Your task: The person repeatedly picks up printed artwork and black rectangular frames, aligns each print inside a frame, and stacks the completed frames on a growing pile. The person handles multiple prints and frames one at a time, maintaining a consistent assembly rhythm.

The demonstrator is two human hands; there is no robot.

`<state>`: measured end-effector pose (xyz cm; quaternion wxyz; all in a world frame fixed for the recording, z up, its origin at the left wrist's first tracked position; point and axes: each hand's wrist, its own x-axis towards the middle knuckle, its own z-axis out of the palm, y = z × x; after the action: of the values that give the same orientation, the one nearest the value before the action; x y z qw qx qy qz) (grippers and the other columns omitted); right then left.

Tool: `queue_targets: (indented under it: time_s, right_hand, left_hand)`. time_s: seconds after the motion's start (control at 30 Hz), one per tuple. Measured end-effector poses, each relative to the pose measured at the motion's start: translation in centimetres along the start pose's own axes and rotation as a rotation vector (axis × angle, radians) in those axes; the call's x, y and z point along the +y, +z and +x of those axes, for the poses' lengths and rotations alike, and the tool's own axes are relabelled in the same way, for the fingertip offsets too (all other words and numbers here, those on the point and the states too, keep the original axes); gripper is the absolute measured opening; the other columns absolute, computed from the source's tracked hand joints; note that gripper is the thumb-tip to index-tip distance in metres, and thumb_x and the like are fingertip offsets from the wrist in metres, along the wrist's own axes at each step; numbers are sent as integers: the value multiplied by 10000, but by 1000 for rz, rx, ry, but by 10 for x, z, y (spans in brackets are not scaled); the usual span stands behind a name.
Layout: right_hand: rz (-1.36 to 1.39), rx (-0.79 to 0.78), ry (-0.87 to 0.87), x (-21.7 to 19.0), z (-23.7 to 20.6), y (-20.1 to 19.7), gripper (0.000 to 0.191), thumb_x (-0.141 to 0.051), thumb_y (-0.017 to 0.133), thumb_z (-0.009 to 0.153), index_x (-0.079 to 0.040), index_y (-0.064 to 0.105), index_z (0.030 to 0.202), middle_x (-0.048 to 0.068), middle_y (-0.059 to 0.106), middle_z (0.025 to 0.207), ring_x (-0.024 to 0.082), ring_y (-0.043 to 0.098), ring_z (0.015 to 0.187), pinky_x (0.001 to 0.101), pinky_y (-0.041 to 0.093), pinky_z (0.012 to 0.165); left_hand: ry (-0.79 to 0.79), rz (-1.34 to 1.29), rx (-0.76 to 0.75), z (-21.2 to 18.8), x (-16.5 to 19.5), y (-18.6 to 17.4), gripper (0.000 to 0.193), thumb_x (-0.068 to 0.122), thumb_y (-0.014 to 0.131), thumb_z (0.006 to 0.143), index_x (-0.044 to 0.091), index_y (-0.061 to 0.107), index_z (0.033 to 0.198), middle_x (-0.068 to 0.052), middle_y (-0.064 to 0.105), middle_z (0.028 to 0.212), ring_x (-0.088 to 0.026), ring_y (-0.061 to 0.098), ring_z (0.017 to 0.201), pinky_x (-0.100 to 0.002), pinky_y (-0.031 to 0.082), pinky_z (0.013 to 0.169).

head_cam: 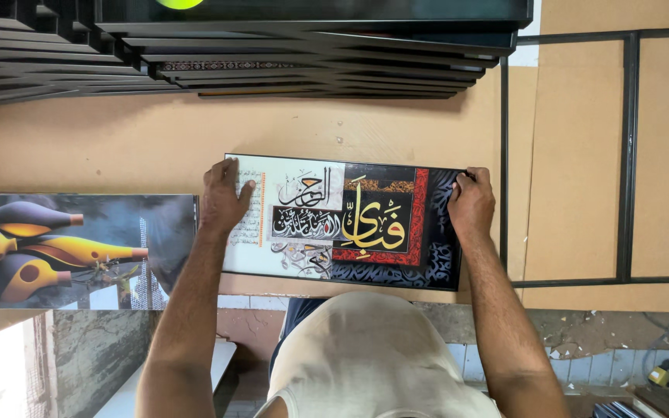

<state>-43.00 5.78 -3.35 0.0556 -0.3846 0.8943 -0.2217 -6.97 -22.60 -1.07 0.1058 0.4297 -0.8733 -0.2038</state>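
Brown worktop (118,139) — hands flat, left (222,197), right (470,203) — calligraphy panel (342,224) ends

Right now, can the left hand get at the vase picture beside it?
Probably yes. The left hand rests flat on the calligraphy panel, and the vase picture lies right beside it with nothing between.

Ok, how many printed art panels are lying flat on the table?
2. The calligraphy panel is in the middle, with the left hand and right hand on its ends; the vase panel lies at the left. The stack behind may hide more.
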Motion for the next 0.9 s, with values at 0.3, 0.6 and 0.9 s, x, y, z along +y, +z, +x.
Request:
queue_targets:
  time_s: [0.3, 0.6, 0.9]
  right_hand:
    - [282, 57, 503, -5, 20, 10, 395, -160, 837, 881, 72, 670, 1153, 221, 631, 1101, 317, 603, 1009, 406, 510, 847]
    - [1131, -71, 602, 11, 31, -21, 267, -141, 679, 1006, 11, 683, 1226, 40, 711, 1079, 96, 649, 981, 249, 530, 940]
    - [1406, -86, 511, 13, 30, -34, 272, -110, 702, 989, 16, 671, 1228, 46, 708, 1065, 110, 663, 972, 257, 554, 928]
  left_hand:
    - [-617, -274, 6, 38, -3, 16, 484, 385, 539, 1150, -82, 667, 1134, -270, 647, 1104, -350, 600, 964, -474, 503, 853]
    - [-850, -1284, -89, 39, -59, -41, 277, 283, 646, 1036, 50, 708, 1172, -66, 774, 1067, -129, 734, 1029, -184, 583, 921]
    - [-581, -939, -112, 24, -77, -47, 266, 271, 604, 1084, 30, 666, 1178, -46, 723, 958, -92, 666, 798, -258, 572, 716]
